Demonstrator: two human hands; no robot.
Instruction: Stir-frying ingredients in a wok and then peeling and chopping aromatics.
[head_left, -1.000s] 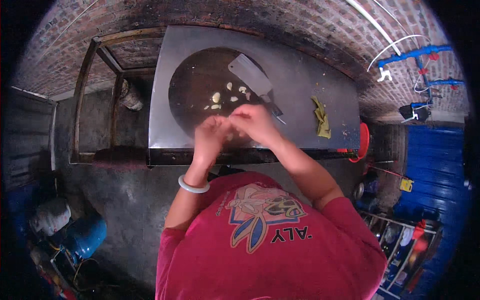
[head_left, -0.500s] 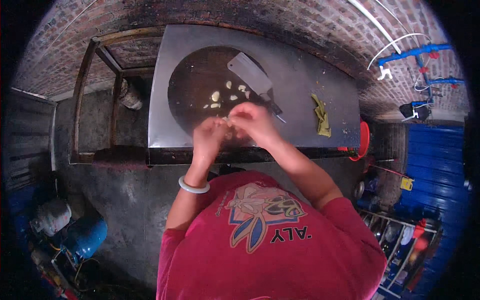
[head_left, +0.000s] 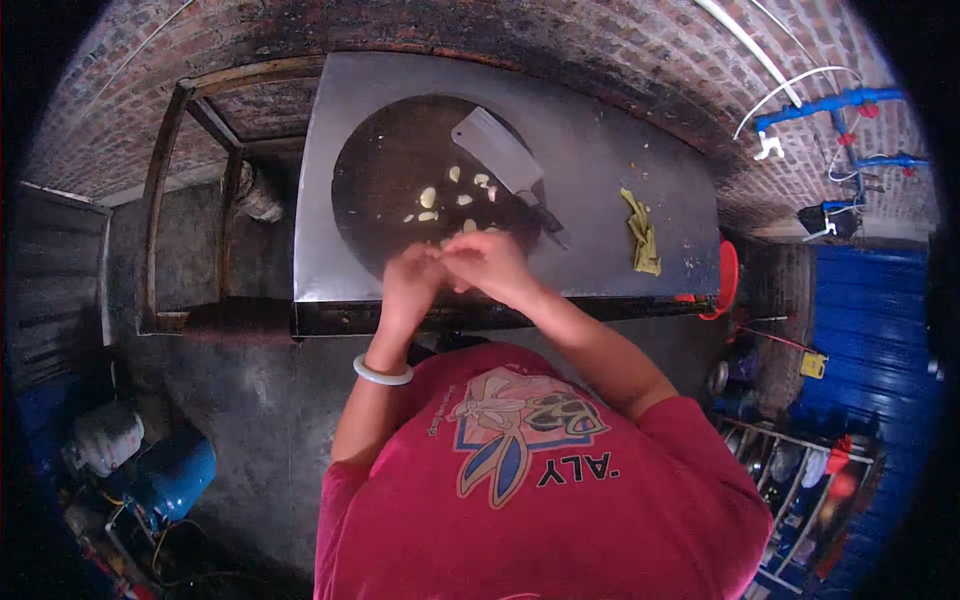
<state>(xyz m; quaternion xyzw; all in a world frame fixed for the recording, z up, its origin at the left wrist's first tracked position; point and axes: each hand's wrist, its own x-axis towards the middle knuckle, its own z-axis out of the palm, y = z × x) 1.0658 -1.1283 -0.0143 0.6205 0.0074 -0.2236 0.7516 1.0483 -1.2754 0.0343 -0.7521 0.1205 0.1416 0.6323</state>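
My left hand [head_left: 408, 282] and my right hand [head_left: 490, 266] meet over the near edge of a round dark cutting board [head_left: 385, 155]. Their fingers are closed in a pinch, fingertips against each other; whatever small thing is between them is hidden. Just beyond the fingers, several pale peeled garlic cloves [head_left: 428, 196] lie scattered on the board. One clove [head_left: 470, 226] sits right beside my right hand. A cleaver [head_left: 497, 150] rests flat across the board's right side, its blade pointing away and its dark handle toward me.
The board lies on a metal-topped table [head_left: 590, 190]. On the right part is a crumpled yellow-green cloth [head_left: 641, 235]. A red basin [head_left: 729, 280] stands past the table's right end. Left of the table is an open wooden frame [head_left: 160, 200]; a brick wall [head_left: 480, 35] runs behind.
My hands have shifted slightly, with the right fingers drawn in closer over the left. A clove near my right hand, covered before, now shows. Board and cleaver appear a little farther left.
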